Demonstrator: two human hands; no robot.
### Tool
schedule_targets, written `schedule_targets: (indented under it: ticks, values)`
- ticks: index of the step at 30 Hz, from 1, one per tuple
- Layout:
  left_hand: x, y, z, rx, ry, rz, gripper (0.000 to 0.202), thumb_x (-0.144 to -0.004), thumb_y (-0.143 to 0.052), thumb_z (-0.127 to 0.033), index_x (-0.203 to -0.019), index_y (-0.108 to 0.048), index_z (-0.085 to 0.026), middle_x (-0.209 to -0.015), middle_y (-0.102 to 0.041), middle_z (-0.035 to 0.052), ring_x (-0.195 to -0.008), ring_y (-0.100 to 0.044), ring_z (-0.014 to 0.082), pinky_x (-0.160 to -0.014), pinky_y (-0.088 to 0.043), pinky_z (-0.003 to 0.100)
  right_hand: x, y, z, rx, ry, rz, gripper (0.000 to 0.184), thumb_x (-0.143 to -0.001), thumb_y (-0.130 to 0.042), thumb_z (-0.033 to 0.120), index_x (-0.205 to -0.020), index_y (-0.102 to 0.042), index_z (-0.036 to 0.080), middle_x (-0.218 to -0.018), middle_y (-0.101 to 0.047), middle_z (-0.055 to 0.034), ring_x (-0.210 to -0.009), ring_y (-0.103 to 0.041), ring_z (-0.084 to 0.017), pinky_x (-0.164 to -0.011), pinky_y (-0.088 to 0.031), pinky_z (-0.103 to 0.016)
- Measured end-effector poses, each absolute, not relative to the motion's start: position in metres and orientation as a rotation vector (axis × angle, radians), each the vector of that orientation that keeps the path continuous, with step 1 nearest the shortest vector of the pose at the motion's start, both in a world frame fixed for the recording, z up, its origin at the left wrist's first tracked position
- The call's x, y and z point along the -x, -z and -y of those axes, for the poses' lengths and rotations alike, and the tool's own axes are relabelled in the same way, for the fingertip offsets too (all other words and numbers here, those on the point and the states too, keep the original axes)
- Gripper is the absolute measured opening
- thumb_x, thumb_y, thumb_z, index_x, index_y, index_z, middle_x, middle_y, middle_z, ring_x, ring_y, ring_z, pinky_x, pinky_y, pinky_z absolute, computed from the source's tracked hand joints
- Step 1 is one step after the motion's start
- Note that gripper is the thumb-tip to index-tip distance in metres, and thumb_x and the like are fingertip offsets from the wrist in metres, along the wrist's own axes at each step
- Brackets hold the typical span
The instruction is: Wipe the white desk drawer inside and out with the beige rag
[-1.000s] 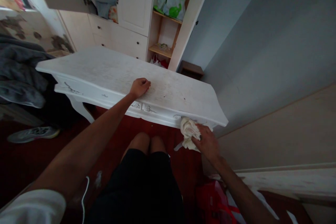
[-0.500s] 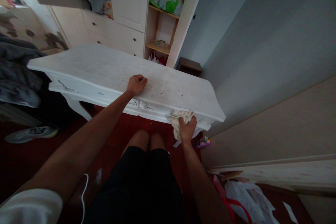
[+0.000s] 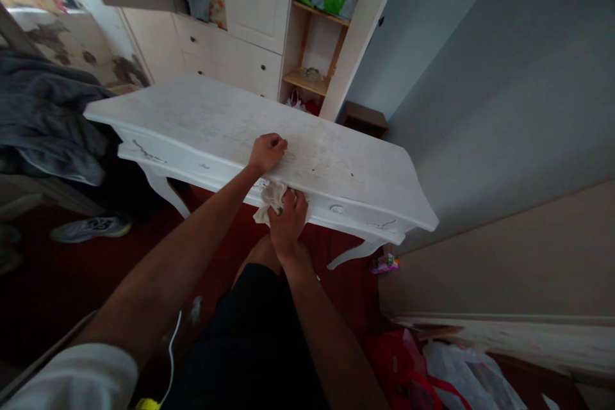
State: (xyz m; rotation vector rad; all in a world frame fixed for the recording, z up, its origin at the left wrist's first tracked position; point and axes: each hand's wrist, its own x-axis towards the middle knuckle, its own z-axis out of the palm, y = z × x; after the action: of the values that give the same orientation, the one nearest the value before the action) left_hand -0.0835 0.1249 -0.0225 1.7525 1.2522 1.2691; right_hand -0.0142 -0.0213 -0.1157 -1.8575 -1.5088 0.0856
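A white dressing table (image 3: 202,122) with a dusty, speckled top stands in front of me. My left hand (image 3: 267,151) rests on the top near its front edge, fingers curled shut with nothing visible in them. My right hand (image 3: 288,221) is closed on a crumpled cream cloth (image 3: 270,200) and presses it against the table's front drawer panel, just below my left hand. My knees and black shorts show under the table's front edge.
A cream wardrobe (image 3: 250,6) with open shelves and plastic bags stands behind the table. A grey wall (image 3: 480,77) runs along the right. Grey bedding (image 3: 43,122) lies at left, a shoe (image 3: 91,228) on the red floor. Bags (image 3: 432,371) lie at lower right.
My right hand has slid the cloth leftward along the table's front, from the right corner to the middle beneath my left hand. My left hand stayed on the top.
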Motion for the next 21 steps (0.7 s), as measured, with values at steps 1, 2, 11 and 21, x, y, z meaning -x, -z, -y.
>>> schedule_targets:
  ticks: [1, 2, 11, 21]
  values:
    - [0.083, 0.022, -0.124, -1.739, -1.269, -1.244, 0.02, -0.079, -0.051, -0.026, -0.066, -0.06, -0.013, -0.059, -0.058, 0.0019, -0.053, -0.049, 0.0108, -0.057, -0.04, 0.023, 0.018, 0.117, 0.019, 1.825, -0.082, 1.54, 0.05, -0.084, -0.057, 0.026, -0.133, -0.05, 0.024, -0.14, -0.043, -0.0166, -0.127, -0.041, -0.037, -0.103, -0.036, -0.056]
    - [0.083, 0.022, -0.124, -1.729, -1.272, -1.236, 0.02, -0.079, -0.051, -0.026, -0.066, -0.06, -0.013, -0.058, -0.057, 0.0016, -0.052, -0.049, 0.0106, -0.057, -0.04, 0.022, 0.019, 0.118, 0.018, 1.795, -0.076, 1.572, 0.051, -0.083, -0.059, 0.025, -0.133, -0.05, 0.027, -0.14, -0.044, -0.015, -0.126, -0.042, -0.037, -0.103, -0.035, -0.056]
    - [0.083, 0.025, -0.127, -1.682, -1.249, -1.225, 0.021, -0.08, -0.051, -0.029, -0.07, -0.06, -0.013, -0.062, -0.059, 0.0034, -0.053, -0.05, 0.0105, -0.055, -0.041, 0.022, -0.035, 0.124, 0.033, 1.785, -0.098, 2.047, 0.056, -0.077, -0.069, 0.032, -0.131, -0.057, 0.024, -0.136, -0.048, -0.0106, -0.118, -0.046, -0.032, -0.103, -0.04, -0.043]
    - [0.084, 0.028, -0.134, -1.718, -1.233, -1.234, 0.023, -0.079, -0.05, -0.032, -0.07, -0.059, -0.013, -0.06, -0.058, 0.0032, -0.052, -0.051, 0.0113, -0.053, -0.04, 0.023, -0.13, 0.143, 0.077, 1.788, 0.241, 2.127, 0.053, -0.076, -0.069, 0.022, -0.128, -0.058, 0.017, -0.13, -0.054, -0.012, -0.114, -0.048, -0.03, -0.101, -0.041, -0.041]
